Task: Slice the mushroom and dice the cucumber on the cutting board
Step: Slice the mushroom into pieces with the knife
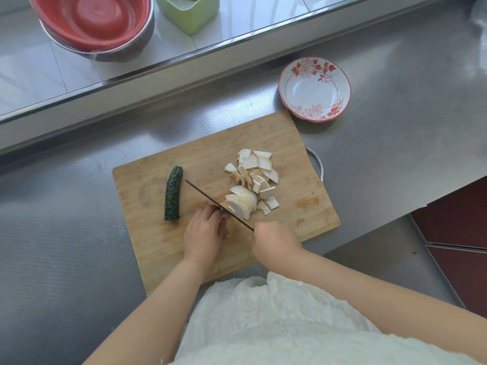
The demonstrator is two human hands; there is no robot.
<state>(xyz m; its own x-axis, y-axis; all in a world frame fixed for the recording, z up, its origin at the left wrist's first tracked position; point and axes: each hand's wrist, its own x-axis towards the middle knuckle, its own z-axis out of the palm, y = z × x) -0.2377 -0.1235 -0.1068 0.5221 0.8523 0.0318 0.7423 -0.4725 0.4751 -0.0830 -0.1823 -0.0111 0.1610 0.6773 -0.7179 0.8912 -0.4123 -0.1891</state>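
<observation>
Right hand grips knife beside cucumber.

Board: tan bamboo, striped grain, a few orange-brown stains near my right hand. Cucumber: very dark green, bumpy speckled skin. Mushroom slices: off-white, some edges light brown. Knife: dark, thin line from above. Surface: grey steel, fine dotted texture on the left part. Dish: white, red rim, red flower-and-leaf print. Bowls: red inside a steel one. Tub: pale green. My top: white, crinkled. Cabinet: dark red-brown.
</observation>
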